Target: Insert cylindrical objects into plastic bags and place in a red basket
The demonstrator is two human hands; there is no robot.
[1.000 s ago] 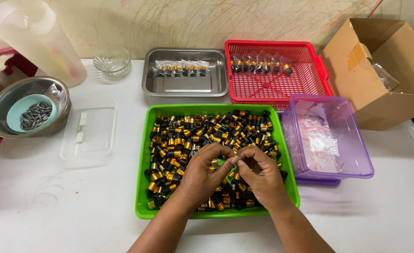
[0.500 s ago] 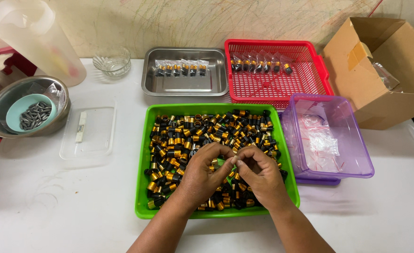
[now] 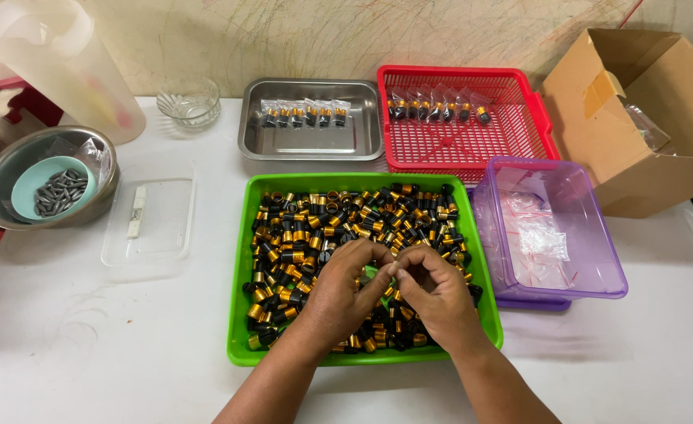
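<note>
Hands are meeting over the green tray (image 3: 240, 314): left hand (image 3: 345, 294) and right hand (image 3: 433, 294) are pinching fingertips together on something tiny among the black-and-gold caps (image 3: 315, 224), red basket (image 3: 519, 153) sitting at 1 o'clock.

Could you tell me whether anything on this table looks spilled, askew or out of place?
Nothing stands out: the black-and-gold parts all lie inside the green tray, and the left hand and right hand meet above them.
</note>
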